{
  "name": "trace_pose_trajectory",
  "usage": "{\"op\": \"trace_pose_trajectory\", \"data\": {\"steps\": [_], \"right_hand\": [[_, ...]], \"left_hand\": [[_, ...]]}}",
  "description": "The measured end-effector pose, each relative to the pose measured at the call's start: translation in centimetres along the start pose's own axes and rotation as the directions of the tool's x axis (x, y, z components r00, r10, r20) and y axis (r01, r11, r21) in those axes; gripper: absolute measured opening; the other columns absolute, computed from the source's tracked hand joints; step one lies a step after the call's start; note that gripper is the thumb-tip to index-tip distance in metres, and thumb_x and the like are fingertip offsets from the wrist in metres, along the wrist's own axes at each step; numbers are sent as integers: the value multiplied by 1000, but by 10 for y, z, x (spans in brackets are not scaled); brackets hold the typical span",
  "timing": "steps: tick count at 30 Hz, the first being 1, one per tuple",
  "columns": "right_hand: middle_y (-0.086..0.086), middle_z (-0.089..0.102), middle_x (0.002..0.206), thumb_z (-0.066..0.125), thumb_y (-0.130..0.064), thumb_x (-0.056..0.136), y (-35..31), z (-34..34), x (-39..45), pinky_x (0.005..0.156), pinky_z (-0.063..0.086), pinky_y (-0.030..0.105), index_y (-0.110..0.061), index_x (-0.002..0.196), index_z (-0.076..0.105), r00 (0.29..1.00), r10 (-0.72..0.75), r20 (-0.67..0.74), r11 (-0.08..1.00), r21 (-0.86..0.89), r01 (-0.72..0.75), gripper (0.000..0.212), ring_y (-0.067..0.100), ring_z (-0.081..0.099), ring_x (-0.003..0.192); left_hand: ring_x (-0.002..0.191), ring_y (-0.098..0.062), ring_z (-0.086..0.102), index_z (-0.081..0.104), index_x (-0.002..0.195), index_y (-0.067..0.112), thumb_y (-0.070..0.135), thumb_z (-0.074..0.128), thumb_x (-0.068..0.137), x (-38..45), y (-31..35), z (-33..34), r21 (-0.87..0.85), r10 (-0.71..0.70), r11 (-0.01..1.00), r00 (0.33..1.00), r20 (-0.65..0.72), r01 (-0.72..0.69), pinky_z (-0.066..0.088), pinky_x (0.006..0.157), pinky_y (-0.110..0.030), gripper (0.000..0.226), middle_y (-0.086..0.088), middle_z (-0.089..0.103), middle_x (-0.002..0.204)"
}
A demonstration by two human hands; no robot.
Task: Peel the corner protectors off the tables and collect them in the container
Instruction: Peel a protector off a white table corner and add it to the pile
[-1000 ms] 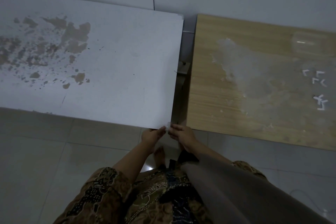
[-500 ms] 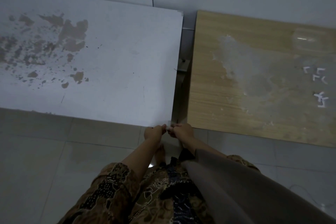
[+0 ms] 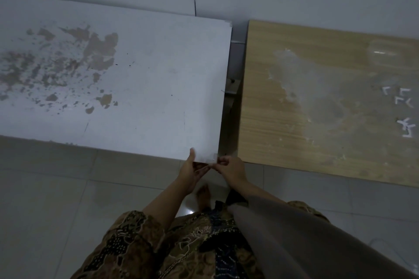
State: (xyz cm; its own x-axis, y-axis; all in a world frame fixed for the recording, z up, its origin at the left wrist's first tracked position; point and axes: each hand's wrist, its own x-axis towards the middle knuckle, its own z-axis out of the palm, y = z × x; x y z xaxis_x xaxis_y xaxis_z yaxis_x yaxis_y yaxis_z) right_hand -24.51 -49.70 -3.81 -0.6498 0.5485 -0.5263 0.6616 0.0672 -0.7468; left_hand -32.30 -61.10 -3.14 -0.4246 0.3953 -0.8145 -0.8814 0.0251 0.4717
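Observation:
A small clear corner protector (image 3: pixel 214 157) sits on the near right corner of the white table (image 3: pixel 140 88). My right hand (image 3: pixel 231 168) has its fingers curled and pinches the protector from the right. My left hand (image 3: pixel 191 171) holds the table edge just left of it, thumb on the tabletop and fingers underneath. The fingertips of both hands meet below the corner. Several white corner protectors (image 3: pixel 400 98) lie loose on the wooden table (image 3: pixel 283 124) at the right. A clear container (image 3: pixel 383 52) stands at that table's far right.
A narrow gap (image 3: pixel 231 102) with a bracket separates the two tables, which stand against a white wall. The white tabletop has worn brown patches at the left. A tiled floor (image 3: pixel 68 199) lies in front, and a bare foot (image 3: pixel 203 195) shows below my hands.
My left hand has opened up along the table edge, its thumb now lying on the tabletop. My right hand stays at the corner. The view has shifted slightly.

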Motion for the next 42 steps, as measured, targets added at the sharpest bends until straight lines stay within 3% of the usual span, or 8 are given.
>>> {"op": "trace_pose_trajectory", "data": {"steps": [3, 6, 10, 17, 23, 28, 35, 42], "right_hand": [[11, 75, 84, 80, -18, 75, 1, 8, -1, 57, 42, 13, -7, 87, 78, 997, 3, -71, 999, -39, -6, 16, 14, 65, 73], [13, 74, 89, 78, -18, 78, 2, 11, -2, 67, 50, 23, -3, 91, 76, 996, 69, -60, 997, -34, -71, 20, 21, 68, 82], [17, 71, 90, 76, -19, 82, -2, -10, 12, 77, 55, 33, -3, 92, 73, 959, 193, 206, 966, 130, -222, 20, 22, 67, 80], [16, 65, 96, 66, -21, 91, -3, -5, 22, 88, 54, 34, 4, 109, 66, 916, 328, 231, 810, 431, -398, 31, 25, 62, 90], [19, 67, 108, 59, -26, 95, -13, 8, 31, 96, 52, 41, 1, 110, 68, 920, 381, 95, 909, 145, -392, 32, 29, 64, 99], [15, 63, 103, 48, -29, 97, -17, 8, 38, 92, 52, 34, -19, 72, 52, 898, 417, 144, 908, -11, -420, 27, 20, 55, 88], [23, 61, 125, 47, -22, 96, -19, 9, 40, 103, 47, 43, 5, 120, 59, 906, 397, 145, 917, -24, -398, 39, 36, 58, 118], [21, 65, 110, 60, -20, 95, 0, 1, 24, 87, 54, 37, 4, 120, 63, 923, 330, 198, 854, 352, -382, 35, 24, 62, 89]], "left_hand": [[99, -23, 65, 59, 112, 5, 43, 46, 97, 0, 1, -1, 50, -15, 999, 1000, 18, 15, 50, 92, -31, 43, -17, 67, 107], [102, -22, 64, 61, 114, -2, 31, 55, 94, 0, 0, -2, 95, -27, 995, 999, 30, 24, 47, 99, -31, 38, -19, 66, 111], [110, -22, 61, 55, 123, -6, 18, 56, 95, -3, -4, 0, 88, -21, 996, 1000, 21, 19, 45, 95, -27, 37, -17, 62, 122], [90, -21, 64, 56, 120, -13, 4, 64, 88, 2, -10, 4, 147, 60, 988, 991, -118, -42, 55, 63, -12, 38, -24, 63, 117], [108, -34, 62, 59, 120, -8, 8, 68, 85, 13, -12, 4, 247, 85, 968, 979, -186, -37, 51, 96, -38, 39, -23, 64, 118], [107, -34, 62, 61, 114, -10, 8, 71, 83, 20, -12, 4, 293, 70, 956, 963, -261, 10, 49, 100, -45, 37, -24, 66, 112], [100, -31, 65, 63, 106, -12, 11, 72, 83, 24, -10, 3, 310, 39, 949, 950, -310, 62, 53, 93, -41, 34, -23, 68, 105], [102, -30, 64, 58, 117, -12, 4, 65, 87, 13, -6, 4, 196, 23, 980, 987, -161, 9, 54, 84, -31, 34, -23, 65, 114]]}}
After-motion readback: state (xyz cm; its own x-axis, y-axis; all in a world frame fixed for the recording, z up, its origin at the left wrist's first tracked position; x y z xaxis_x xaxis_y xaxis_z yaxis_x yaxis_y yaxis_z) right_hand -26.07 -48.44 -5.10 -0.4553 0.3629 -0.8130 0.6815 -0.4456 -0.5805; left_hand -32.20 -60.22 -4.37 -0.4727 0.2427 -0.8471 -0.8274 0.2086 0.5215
